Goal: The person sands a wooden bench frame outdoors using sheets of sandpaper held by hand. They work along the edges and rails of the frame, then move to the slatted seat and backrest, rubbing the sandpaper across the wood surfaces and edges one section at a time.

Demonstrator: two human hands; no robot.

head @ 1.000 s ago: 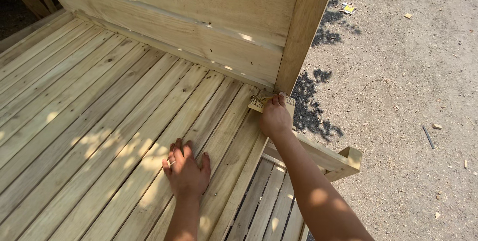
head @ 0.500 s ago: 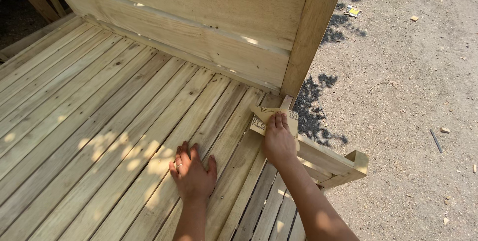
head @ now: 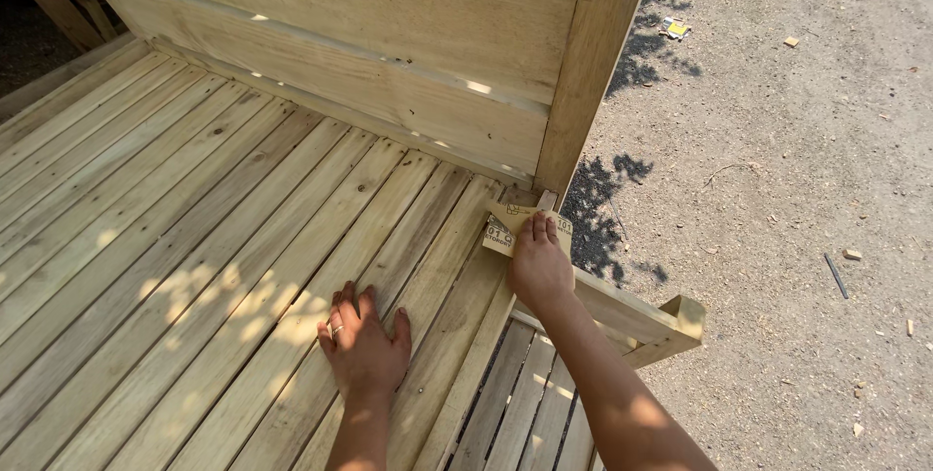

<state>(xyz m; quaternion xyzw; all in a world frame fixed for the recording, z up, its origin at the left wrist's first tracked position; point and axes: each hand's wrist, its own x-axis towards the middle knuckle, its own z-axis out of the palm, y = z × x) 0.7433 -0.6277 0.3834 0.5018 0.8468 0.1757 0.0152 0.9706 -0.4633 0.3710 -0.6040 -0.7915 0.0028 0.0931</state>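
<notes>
Right of centre in the frame, our right hand [head: 540,265] lies flat with its fingers pressed on a small tan sheet of sandpaper [head: 511,224], which sits on the edge rail [head: 622,308] of the slatted wooden deck [head: 194,238], just at the foot of the upright post [head: 593,53]. The sheet's printed back faces up and only its upper left part shows past the fingertips; the rest is hidden under the hand. The rail's long axis runs from the post base down toward the lower right of the frame, where its cut end sticks out over the gravel ground [head: 797,189], so the sheet has the rail's length lying behind our hand, toward the wrist. Our left hand [head: 364,345] is spread wide, palm down, on the deck slats at lower centre, holding nothing and well apart from the sheet; the right hand is plainly the nearer one, being already on it. Behind the post, a plank back panel [head: 369,53] crosses the upper part of the frame. Small wood chips are scattered over the gravel at the right.
</notes>
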